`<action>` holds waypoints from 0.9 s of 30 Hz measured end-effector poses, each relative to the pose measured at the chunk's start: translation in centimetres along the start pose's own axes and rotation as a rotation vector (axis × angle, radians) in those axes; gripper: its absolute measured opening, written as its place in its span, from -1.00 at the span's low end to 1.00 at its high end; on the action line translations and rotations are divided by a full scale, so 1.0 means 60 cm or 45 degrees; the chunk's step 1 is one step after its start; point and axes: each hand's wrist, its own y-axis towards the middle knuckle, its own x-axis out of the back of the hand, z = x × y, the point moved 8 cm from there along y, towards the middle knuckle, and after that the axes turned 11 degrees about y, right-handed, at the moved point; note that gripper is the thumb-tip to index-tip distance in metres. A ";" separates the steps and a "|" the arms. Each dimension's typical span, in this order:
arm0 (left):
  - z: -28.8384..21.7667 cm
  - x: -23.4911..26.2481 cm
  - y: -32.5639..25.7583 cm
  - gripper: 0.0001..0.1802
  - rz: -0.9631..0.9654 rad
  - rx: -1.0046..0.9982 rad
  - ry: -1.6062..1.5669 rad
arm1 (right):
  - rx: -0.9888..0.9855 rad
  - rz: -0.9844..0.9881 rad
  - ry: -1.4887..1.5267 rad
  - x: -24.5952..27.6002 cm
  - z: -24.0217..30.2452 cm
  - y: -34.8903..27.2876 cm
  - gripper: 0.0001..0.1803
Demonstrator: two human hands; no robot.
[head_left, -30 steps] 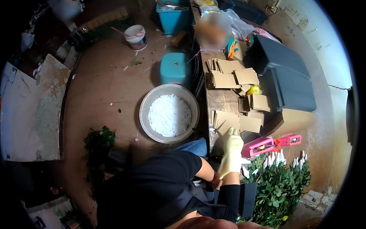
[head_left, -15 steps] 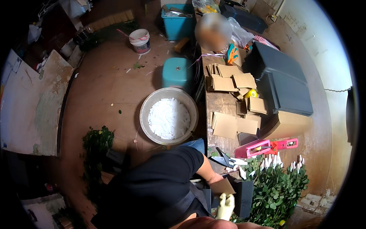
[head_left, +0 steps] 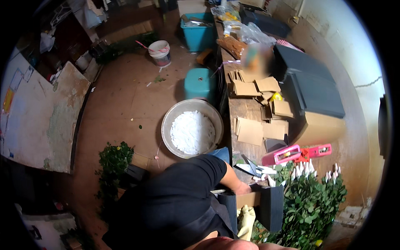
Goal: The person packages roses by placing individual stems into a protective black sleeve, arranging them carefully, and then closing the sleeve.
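My left hand (head_left: 242, 189) reaches right from a black sleeve and rests on the top edge of a black corrugated sheet (head_left: 271, 208). I cannot tell whether it grips the sheet. My right hand (head_left: 246, 220), in a pale yellow glove, hangs lower between the black sheets with fingers straight and nothing in it. A bunch of white flower buds with green leaves (head_left: 310, 200) stands just right of both hands. Scissors (head_left: 251, 167) lie on the bench just above my left hand.
A wooden bench (head_left: 246, 109) carries brown cardboard pieces (head_left: 255, 131), a pink tool (head_left: 293, 154) and dark grey bins (head_left: 314, 87). On the floor are a metal basin (head_left: 168, 121) of white bits, a teal stool (head_left: 200, 83), a white bucket (head_left: 160, 52) and green stems (head_left: 114, 159).
My gloved right hand has dropped from raised beside the bench to low between the black sheets. The view has shifted slightly, and my left hand now shows at the sheet's edge.
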 end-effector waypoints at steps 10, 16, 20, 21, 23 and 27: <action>0.047 0.131 -0.006 -0.56 0.695 0.260 -0.352 | -0.095 -0.079 -0.115 -0.034 0.040 -0.023 -0.77; 0.077 0.274 -0.024 -0.40 0.523 0.166 -0.132 | -0.112 -0.105 0.006 -0.034 0.028 -0.023 -0.80; 0.071 0.300 -0.001 -0.51 0.431 0.150 -0.264 | -0.140 -0.114 -0.055 -0.035 0.030 -0.026 -0.78; 0.061 0.301 0.021 -0.53 0.405 0.116 -0.297 | -0.145 -0.120 -0.070 -0.034 0.029 -0.027 -0.78; 0.040 0.280 0.047 -0.42 0.243 0.084 -0.361 | -0.154 -0.108 -0.115 -0.036 0.025 -0.024 -0.77; 0.019 0.191 0.057 -0.05 0.562 0.071 -0.463 | -0.196 -0.112 -0.208 -0.037 0.037 -0.028 -0.81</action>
